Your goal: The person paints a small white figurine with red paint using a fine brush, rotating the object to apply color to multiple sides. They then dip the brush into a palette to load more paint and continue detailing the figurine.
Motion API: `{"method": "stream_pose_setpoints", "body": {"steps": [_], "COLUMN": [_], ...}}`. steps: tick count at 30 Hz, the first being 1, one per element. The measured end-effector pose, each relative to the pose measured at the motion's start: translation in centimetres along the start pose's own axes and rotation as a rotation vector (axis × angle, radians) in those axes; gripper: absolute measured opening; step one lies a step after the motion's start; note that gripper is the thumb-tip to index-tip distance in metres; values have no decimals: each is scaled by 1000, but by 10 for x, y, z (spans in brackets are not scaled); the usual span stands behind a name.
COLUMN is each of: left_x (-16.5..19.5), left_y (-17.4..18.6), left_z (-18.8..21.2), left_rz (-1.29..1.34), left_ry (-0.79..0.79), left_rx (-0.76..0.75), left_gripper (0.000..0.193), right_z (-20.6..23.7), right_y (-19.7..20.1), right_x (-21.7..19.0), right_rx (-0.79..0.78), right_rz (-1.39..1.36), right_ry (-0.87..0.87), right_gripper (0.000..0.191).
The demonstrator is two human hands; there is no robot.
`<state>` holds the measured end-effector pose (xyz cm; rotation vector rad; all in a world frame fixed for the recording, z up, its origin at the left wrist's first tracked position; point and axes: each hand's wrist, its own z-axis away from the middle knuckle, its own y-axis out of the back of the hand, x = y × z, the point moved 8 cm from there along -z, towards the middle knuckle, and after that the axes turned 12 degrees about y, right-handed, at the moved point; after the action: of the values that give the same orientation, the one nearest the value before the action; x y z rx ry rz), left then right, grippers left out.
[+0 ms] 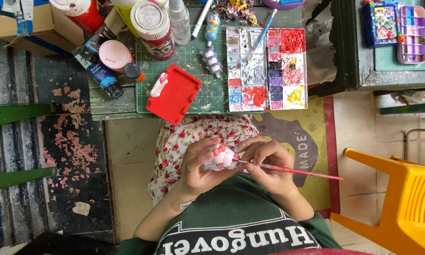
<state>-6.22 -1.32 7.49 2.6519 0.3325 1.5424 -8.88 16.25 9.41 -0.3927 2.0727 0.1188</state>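
My left hand (197, 166) cups a small white figurine with pink parts (222, 157) above my lap. My right hand (268, 166) holds a thin red-handled paintbrush (297, 171), its tip touching the figurine's right side and its handle pointing right. Both hands sit over a floral cloth (184, 137) on my lap. On the low table ahead lies a paint palette (266, 68) with many wells of red, blue, purple, yellow and white paint.
A red tray (177, 97) with a small white-and-red piece lies on the green cutting mat (188, 61). Paint bottles and jars (151, 23) crowd the table's back left, with a blue tube (101, 71). A yellow plastic chair (401, 198) stands right, a green chair (9, 141) left.
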Motion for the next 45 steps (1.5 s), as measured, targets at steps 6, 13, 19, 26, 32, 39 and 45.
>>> {"method": "stream_pose_setpoints", "body": {"steps": [6, 13, 19, 26, 32, 39, 45], "left_x": [-1, -1, 0, -3, -3, -3, -2], "left_y": [0, 1, 1, 1, 1, 1, 1], "left_z": [0, 0, 1, 3, 3, 2, 2], "left_rz": [13, -7, -12, -16, -11, -6, -10], "left_ry": [10, 17, -11, -8, -6, -6, -11], "left_rx": [-15, -16, -8, -14, -13, -17, -13], "left_gripper": [89, 89, 91, 90, 91, 92, 92], "right_z": [1, 1, 0, 2, 4, 3, 2], "right_y": [1, 0, -1, -1, 0, 0, -1], "right_x": [2, 2, 1, 3, 3, 3, 2], "right_rx": [20, 21, 7, 17, 41, 36, 31], "right_rz": [-17, -49, -38, -54, -49, -59, -64], "right_ry": [-18, -22, -19, -35, -41, -42, -41], "right_gripper": [21, 21, 21, 21, 20, 20, 20]}}
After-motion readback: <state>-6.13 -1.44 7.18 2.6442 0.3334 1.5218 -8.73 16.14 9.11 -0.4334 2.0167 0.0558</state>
